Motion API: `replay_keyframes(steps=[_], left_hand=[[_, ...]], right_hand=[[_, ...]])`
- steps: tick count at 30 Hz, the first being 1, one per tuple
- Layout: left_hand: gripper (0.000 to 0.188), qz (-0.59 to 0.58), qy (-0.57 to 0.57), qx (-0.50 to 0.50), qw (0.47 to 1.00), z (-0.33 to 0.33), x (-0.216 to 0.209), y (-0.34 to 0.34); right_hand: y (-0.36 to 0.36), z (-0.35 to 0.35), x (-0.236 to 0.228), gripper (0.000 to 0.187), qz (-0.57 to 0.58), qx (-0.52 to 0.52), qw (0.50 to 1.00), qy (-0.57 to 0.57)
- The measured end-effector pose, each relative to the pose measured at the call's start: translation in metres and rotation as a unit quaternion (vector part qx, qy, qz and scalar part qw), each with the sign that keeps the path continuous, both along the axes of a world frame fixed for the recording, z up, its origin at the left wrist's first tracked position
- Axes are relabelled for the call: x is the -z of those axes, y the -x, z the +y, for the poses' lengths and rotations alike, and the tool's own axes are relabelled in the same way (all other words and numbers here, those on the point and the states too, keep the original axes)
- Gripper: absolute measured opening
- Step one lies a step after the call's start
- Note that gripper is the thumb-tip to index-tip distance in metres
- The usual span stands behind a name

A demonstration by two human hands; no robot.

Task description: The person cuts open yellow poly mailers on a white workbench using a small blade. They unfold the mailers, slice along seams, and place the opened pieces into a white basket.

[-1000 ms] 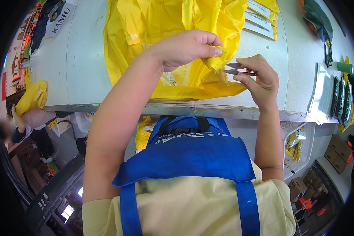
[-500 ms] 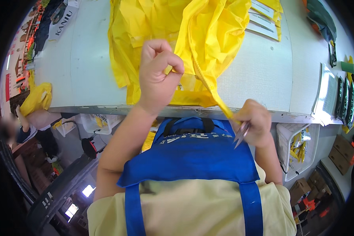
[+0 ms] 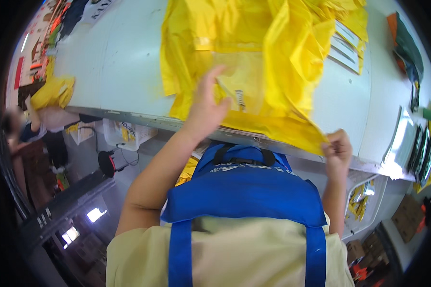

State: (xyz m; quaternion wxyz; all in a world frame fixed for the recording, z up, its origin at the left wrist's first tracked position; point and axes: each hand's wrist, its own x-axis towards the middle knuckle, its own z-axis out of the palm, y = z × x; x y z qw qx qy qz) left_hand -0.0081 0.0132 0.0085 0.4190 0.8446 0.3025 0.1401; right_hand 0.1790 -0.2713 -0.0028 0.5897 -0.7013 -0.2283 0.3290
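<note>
Along the near edge of the pale table (image 3: 124, 67), mid-scene, lies a yellow fabric piece (image 3: 292, 62), its bulk spreading toward the far side and its hem running by the table's rim. A small label (image 3: 239, 98) sits on its near middle panel. The person's right hand (image 3: 338, 149) pinches the near right corner of the hem between thumb and fingers; whether that palm holds anything else cannot be told. The left hand (image 3: 207, 109), blurred, is unclenched over the near left part, grasping nothing visible; its contact with the fabric is unclear. The step in hand appears to be straightening or checking the hem. The next move would probably call for holding that corner taut while the left hand smooths or takes the edge. To the far right lie yellow packs (image 3: 347, 48) with white inserts; nearer, at the right rim, are dark packets (image 3: 418, 149). Below the table sit a left bin (image 3: 144, 136) and a right bin (image 3: 380, 197). Leftmost, a co-worker (image 3: 34, 117) reaches to a yellow bundle (image 3: 54, 93).
</note>
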Motion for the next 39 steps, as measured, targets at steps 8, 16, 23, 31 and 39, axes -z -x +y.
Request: replay_keyframes(steps=[8,16,23,31,39], left_hand=[[0.045,0.076,0.319,-0.389,0.861,0.034,0.092,0.132],[0.018,0.006,-0.097,-0.332,0.938,0.015,0.075,0.112],[0.020,0.036,0.153,-0.300,0.941,0.032,0.087,0.120],[0.014,-0.126,-0.157,-0.171,0.965,0.010,0.024,0.103],[0.017,-0.190,-0.148,-0.091,0.966,0.009,0.018,0.098]], right_hand=[[-0.006,0.001,-0.017,0.010,-0.106,0.066,0.969,0.214],[0.080,0.159,-0.016,0.008,-0.054,-0.181,0.982,0.031],[0.122,0.213,0.010,0.012,0.047,-0.252,0.965,0.052],[0.140,0.249,-0.001,0.022,0.227,-0.147,0.963,0.023],[0.140,0.255,-0.002,0.028,0.318,-0.130,0.939,0.032]])
